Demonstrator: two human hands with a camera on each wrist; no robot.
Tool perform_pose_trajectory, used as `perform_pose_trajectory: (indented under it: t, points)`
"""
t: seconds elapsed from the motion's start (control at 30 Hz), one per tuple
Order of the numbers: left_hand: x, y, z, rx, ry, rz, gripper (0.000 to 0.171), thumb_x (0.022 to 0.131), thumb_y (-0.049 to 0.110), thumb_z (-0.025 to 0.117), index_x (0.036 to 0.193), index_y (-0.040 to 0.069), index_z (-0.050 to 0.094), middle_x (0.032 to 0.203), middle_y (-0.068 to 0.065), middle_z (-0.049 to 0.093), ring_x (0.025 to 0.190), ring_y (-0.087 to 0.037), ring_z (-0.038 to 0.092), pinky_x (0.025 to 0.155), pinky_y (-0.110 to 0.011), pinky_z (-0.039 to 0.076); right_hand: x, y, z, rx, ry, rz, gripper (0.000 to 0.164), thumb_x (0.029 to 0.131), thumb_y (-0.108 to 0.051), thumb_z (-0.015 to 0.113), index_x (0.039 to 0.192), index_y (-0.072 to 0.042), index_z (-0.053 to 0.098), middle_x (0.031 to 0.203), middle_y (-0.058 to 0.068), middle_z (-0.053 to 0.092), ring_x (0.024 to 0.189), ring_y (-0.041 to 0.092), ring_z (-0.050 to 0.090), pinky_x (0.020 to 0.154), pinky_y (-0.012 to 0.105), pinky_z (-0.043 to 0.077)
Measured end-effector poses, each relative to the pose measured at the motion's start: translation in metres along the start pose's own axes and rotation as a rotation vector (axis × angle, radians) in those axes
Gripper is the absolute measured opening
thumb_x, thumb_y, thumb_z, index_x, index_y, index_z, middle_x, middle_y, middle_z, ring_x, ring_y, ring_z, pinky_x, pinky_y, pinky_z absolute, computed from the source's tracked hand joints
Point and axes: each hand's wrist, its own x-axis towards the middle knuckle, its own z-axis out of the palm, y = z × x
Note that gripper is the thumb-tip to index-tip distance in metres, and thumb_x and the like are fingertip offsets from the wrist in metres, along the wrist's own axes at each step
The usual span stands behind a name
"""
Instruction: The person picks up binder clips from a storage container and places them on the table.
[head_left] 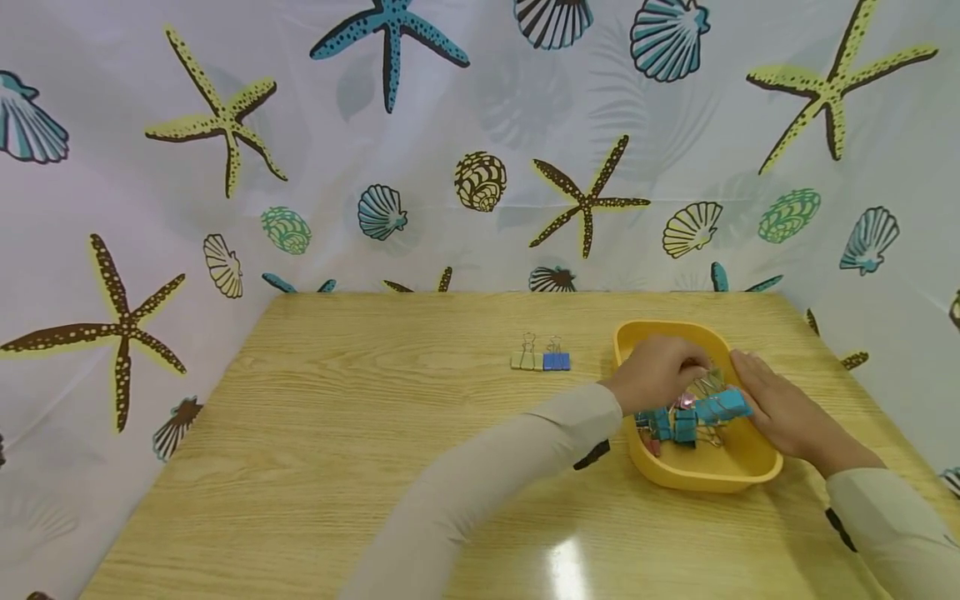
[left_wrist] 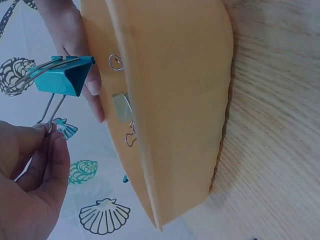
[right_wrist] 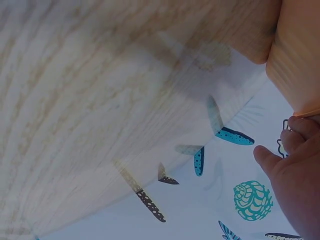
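Observation:
My left hand (head_left: 660, 371) is over the yellow bin (head_left: 693, 482) and pinches a wire handle of a large teal binder clip (head_left: 723, 406). In the left wrist view that teal binder clip (left_wrist: 62, 80) hangs above the bin's rim, its handle between thumb and fingertips of the left hand (left_wrist: 30, 175). With fingers fairly straight, my right hand (head_left: 787, 412) rests on the bin's right rim; its thumb is partly hidden by the clip. More binder clips (head_left: 684, 427), teal, pink and pale, lie inside the bin.
A pale yellow binder clip (head_left: 527, 361) and a blue binder clip (head_left: 557, 362) stand side by side on the wooden table (head_left: 360, 392), left of the bin. A cloth (head_left: 420, 150) printed with shells and starfish hangs behind the table and along its sides.

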Motion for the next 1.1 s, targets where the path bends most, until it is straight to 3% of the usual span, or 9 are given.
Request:
perform_pose_trajectory:
  t: [0.2, 0.4, 0.67, 0.8, 0.93, 1.1]
  points:
    - [-0.008, -0.018, -0.012, -0.131, 0.075, -0.019, 0.022, 0.099, 0.019, 0.053, 0.108, 0.012, 0.071, 0.091, 0.004, 0.070, 0.062, 0.003, 0.053, 0.064, -0.008, 0.040, 0.001, 0.000, 0.000, 0.011, -0.008, 0.025, 0.058, 0.106, -0.022, 0.031, 0.150, 0.007, 0.006, 0.151, 0.036, 0.013, 0.142, 0.047, 0.004, 0.115, 0.054, 0.001]
    - [-0.025, -0.054, -0.031, -0.207, 0.127, -0.047, 0.022, 0.098, 0.019, 0.054, 0.108, 0.009, 0.071, 0.097, 0.000, 0.071, 0.071, 0.000, 0.058, 0.068, -0.010, 0.044, 0.002, 0.000, 0.000, 0.032, -0.025, 0.062, 0.061, 0.106, -0.026, 0.033, 0.150, 0.007, 0.007, 0.151, 0.036, 0.013, 0.142, 0.048, 0.005, 0.113, 0.058, 0.003]
    - [-0.059, -0.114, -0.070, -0.182, 0.101, -0.164, 0.023, 0.099, 0.019, 0.054, 0.110, 0.007, 0.070, 0.103, -0.004, 0.069, 0.090, -0.017, 0.065, 0.079, -0.023, 0.050, 0.001, 0.002, 0.000, 0.020, -0.020, 0.065, 0.061, 0.106, -0.027, 0.033, 0.150, 0.007, 0.008, 0.152, 0.035, 0.013, 0.142, 0.048, 0.007, 0.114, 0.057, 0.004]
    - [-0.073, -0.144, -0.083, -0.145, 0.075, -0.222, 0.024, 0.099, 0.019, 0.054, 0.108, 0.005, 0.070, 0.100, -0.009, 0.069, 0.081, -0.022, 0.063, 0.076, -0.029, 0.049, 0.001, 0.003, 0.000, 0.016, -0.025, 0.069, 0.061, 0.106, -0.027, 0.032, 0.150, 0.006, 0.007, 0.152, 0.034, 0.013, 0.142, 0.048, 0.007, 0.114, 0.056, 0.003]
    - [-0.086, -0.169, -0.092, -0.095, 0.032, -0.292, 0.024, 0.099, 0.018, 0.054, 0.106, 0.005, 0.072, 0.098, -0.012, 0.071, 0.072, -0.019, 0.059, 0.076, -0.031, 0.050, 0.001, 0.003, 0.000, 0.019, -0.033, 0.080, 0.062, 0.106, -0.028, 0.033, 0.151, 0.005, 0.006, 0.153, 0.033, 0.012, 0.142, 0.048, 0.007, 0.114, 0.055, 0.001]
    - [-0.096, -0.193, -0.091, -0.079, -0.013, -0.388, 0.022, 0.097, 0.016, 0.057, 0.106, 0.004, 0.073, 0.109, -0.010, 0.070, 0.087, -0.019, 0.066, 0.080, -0.033, 0.053, 0.001, 0.002, 0.000, 0.025, -0.031, 0.080, 0.061, 0.106, -0.027, 0.033, 0.151, 0.006, 0.006, 0.153, 0.033, 0.011, 0.142, 0.048, 0.007, 0.115, 0.053, 0.000]
